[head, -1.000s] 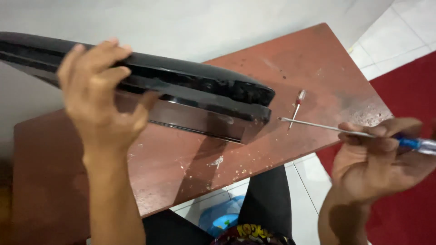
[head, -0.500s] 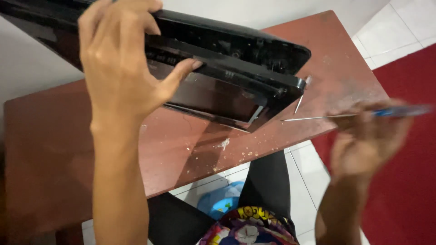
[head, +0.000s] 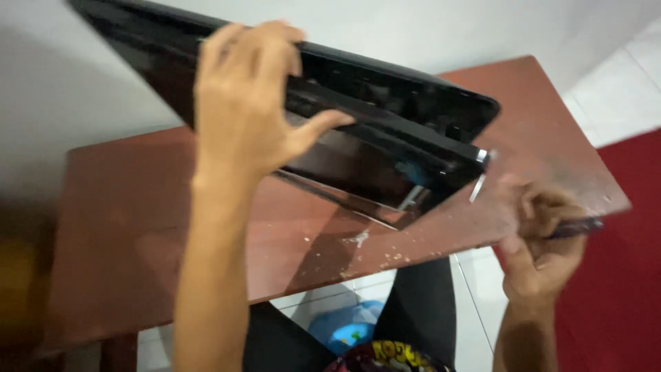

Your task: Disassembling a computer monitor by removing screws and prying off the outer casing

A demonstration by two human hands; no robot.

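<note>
Black console (head: 385,131): upper left end cut off by the top picture edge; the part under the left hand (head: 248,117) hidden.
Screwdriver (head: 575,227): motion-blurred, shaft not traceable, handle mostly covered by the right hand (head: 540,241) fingers (head: 544,207).
Tabletop (head: 138,234): left end blurred; far edge hidden behind the console.
Item on the floor (head: 344,331): blue, kind unclear.

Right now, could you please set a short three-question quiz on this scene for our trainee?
1. True or false: the left hand grips the black console, lifted clear of the table.
2. What does the right hand hold?
A. a hammer
B. a screwdriver
C. a cloth
3. What colour is the floor covering to the right of the table?

Key:
1. True
2. B
3. Red
</note>
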